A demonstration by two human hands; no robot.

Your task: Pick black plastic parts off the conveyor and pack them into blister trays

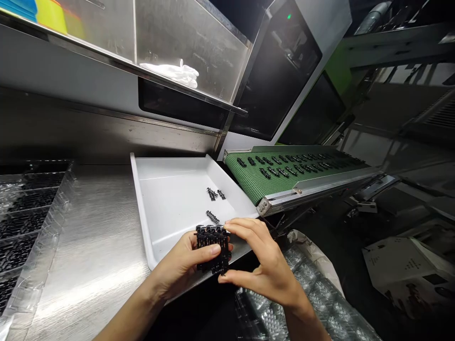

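Note:
A row of slim black plastic parts (208, 253) is held together in front of me, over the near edge of the white tray (167, 189). My left hand (183, 260) is closed around the row, its thumb lying across the front. My right hand (265, 265) grips the right end, with its fingers at the top and its thumb at the bottom. Just beyond the hands, a loose black part (212, 217) lies in the tray. A few more of the same kind (212, 194) rest farther back there.
To the right, a green conveyor belt (245, 182) carries several black parts in rows. Clear compartment trays (53, 237) filled with black parts stand at the left on the steel table (95, 227). White gloves (174, 73) lie on a shelf above. Clear plastic packaging (309, 289) sits below right.

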